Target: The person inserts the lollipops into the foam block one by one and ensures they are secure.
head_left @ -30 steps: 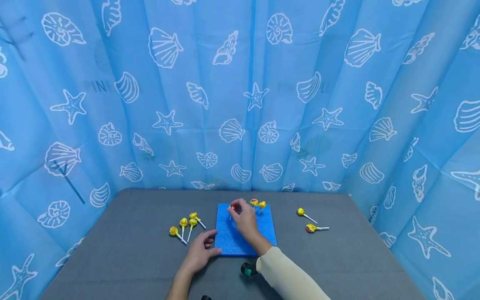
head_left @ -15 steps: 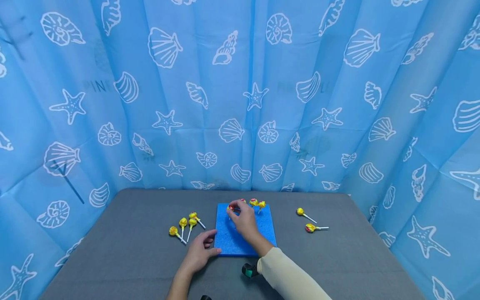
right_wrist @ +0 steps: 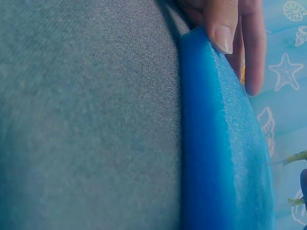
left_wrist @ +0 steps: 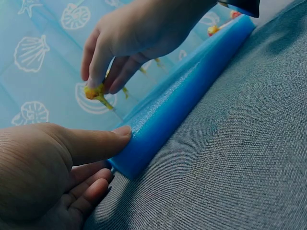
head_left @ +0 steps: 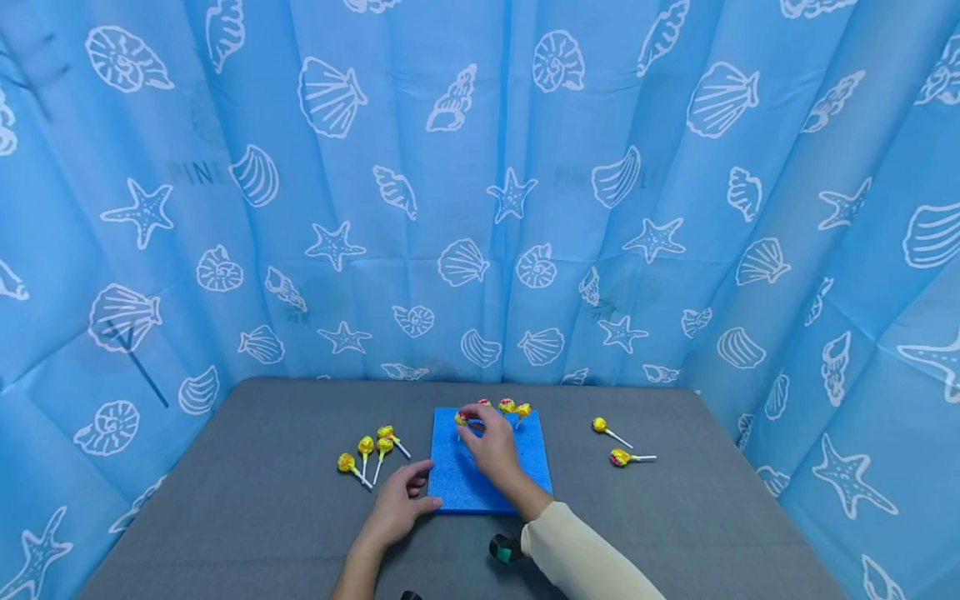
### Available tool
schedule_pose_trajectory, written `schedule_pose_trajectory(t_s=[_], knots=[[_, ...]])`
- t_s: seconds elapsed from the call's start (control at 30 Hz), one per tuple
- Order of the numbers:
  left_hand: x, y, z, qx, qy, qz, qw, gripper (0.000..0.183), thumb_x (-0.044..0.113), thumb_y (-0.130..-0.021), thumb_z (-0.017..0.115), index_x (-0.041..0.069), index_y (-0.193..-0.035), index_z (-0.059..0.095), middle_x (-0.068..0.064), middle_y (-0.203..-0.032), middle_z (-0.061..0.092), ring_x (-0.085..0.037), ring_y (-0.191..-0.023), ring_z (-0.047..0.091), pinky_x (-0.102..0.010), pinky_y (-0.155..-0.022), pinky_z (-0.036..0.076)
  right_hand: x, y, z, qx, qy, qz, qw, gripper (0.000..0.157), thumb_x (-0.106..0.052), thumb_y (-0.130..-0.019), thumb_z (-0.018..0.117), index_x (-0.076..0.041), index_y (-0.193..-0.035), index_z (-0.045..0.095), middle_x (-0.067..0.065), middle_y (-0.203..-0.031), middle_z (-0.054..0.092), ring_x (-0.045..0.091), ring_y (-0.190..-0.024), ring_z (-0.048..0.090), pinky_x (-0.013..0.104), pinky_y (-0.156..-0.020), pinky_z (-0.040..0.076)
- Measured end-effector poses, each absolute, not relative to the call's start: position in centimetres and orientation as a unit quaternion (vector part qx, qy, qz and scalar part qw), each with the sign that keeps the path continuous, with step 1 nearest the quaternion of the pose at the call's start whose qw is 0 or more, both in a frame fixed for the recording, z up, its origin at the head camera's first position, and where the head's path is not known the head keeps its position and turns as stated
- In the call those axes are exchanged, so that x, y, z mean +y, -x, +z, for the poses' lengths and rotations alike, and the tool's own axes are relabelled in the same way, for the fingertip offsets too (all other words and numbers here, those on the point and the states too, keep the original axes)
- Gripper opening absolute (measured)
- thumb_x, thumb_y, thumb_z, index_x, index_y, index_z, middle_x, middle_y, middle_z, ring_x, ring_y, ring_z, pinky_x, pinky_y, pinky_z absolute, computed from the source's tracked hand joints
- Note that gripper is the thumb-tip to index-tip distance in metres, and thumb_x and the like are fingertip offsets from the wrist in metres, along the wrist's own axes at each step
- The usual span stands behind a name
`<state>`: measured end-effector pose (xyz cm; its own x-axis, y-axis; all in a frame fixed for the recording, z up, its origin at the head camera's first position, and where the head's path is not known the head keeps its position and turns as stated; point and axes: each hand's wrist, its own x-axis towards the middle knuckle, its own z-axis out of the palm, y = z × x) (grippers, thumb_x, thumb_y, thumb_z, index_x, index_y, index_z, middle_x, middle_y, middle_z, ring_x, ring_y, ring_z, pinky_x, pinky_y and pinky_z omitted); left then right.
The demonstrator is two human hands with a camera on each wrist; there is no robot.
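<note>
A square blue foam board (head_left: 450, 483) lies on the table in the head view. My right hand (head_left: 491, 446) is over its back left part, thumb and fingertips pinching the yellow-and-red wrapped head of a lollipop (left_wrist: 94, 92). That lollipop's stick points down at the board. Along the back edge, 3 more lollipops (head_left: 507, 406) stand upright in the foam, one partly behind the right hand. At the front left corner is my left hand (head_left: 397, 504); its thumb (left_wrist: 103, 145) rests on the board's edge, and the other fingers lie beside the left side.
Several loose lollipops (head_left: 366, 446) lie on the grey table (head_left: 285, 517) left of the board. To the right lie a lollipop (head_left: 599, 425) and, nearer, another lollipop (head_left: 619, 457). A blue curtain (head_left: 480, 208) with white shells hangs behind and at both sides.
The right hand's fingers have shifted slightly on the lollipop, so more of its yellow head shows. Another standing lollipop has come into sight behind that hand. The left hand keeps its place.
</note>
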<state>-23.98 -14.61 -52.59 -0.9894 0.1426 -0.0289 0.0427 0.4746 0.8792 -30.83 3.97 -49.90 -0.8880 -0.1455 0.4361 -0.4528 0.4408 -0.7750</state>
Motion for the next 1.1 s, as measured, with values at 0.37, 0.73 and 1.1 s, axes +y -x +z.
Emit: schedule_pose_trajectory(t_s=[0.37, 0.73, 1.1], knots=[[-14.6, 24.1, -52.6, 0.859, -0.046, 0.507, 0.049, 0.06, 0.023, -0.083, 0.078, 0.006, -0.136, 0.055, -0.011, -0.124, 0.057, -0.028, -0.11, 0.056, -0.048, -0.093, 0.047, 5.4, 30.2, -49.8, -0.858, -0.179, 0.451, 0.168, 0.028, -0.014, -0.09, 0.071, -0.013, -0.117, 0.064, 0.004, -0.118, 0.063, 0.027, -0.1, 0.066, 0.036, -0.083, 0.055], [-14.6, 23.8, -52.7, 0.859, -0.05, 0.507, 0.043, 0.06, 0.021, -0.082, 0.079, 0.005, -0.135, 0.055, -0.011, -0.122, 0.057, -0.028, -0.108, 0.056, -0.048, -0.092, 0.047, 7.5, 30.2, -49.6, -0.863, -0.223, 0.405, 0.206, 0.022, -0.008, -0.088, 0.073, -0.006, -0.109, 0.067, 0.005, -0.109, 0.066, 0.027, -0.097, 0.064, 0.041, -0.082, 0.055], [-14.5, 24.0, -52.9, 0.86, -0.04, 0.506, 0.049, 0.06, 0.021, -0.082, 0.079, 0.007, -0.135, 0.055, -0.011, -0.123, 0.057, -0.028, -0.109, 0.056, -0.049, -0.092, 0.047, 10.5, 30.6, -49.6, -0.885, -0.227, 0.322, 0.247, 0.021, -0.009, -0.085, 0.076, -0.007, -0.105, 0.069, 0.005, -0.107, 0.068, 0.024, -0.102, 0.061, 0.044, -0.086, 0.053]])
